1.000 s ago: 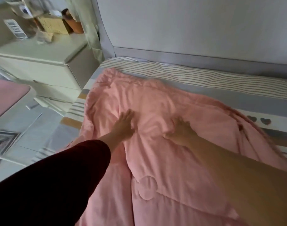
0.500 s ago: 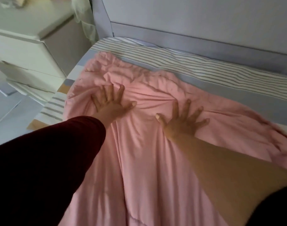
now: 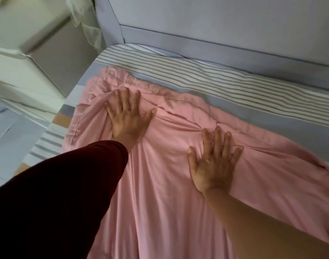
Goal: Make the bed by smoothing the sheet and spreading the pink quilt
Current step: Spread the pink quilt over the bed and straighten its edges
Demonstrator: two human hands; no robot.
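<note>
A: Start at the left. What's beside the bed?

B: A pale cabinet (image 3: 29, 53) stands just off the mattress corner, with a bit of sheer curtain (image 3: 85, 25) hanging next to the grey headboard (image 3: 216, 21). Neither is part of the job.

A: And the left hand?

B: The left hand (image 3: 129, 116), at the end of a dark red sleeve (image 3: 57, 193), lies flat on the pink quilt (image 3: 160, 184) near its upper left corner. Its fingers (image 3: 124, 96) are spread and released, pressing down rather than gripping anything.

A: The quilt itself?

B: It lies on the bed, bunched into folds between the two hands, its stitched top edge short of the headboard. The striped sheet (image 3: 234, 85) shows bare above it and along the left side.

A: The right hand?

B: The right hand (image 3: 214, 161) is also palm-down on the quilt, to the right and a little lower, fingers splayed and holding nothing. The forearm is bare.

A: So which step is this?

B: Spreading the quilt, I'd say, with plenty left to do: the creases fan out from both palms.

A: What does the next move call for?

B: Probably pushing the palms outward and towards the headboard to draw the folds flat, or pinching the top edge to pull it square with the sheet's stripes.
</note>
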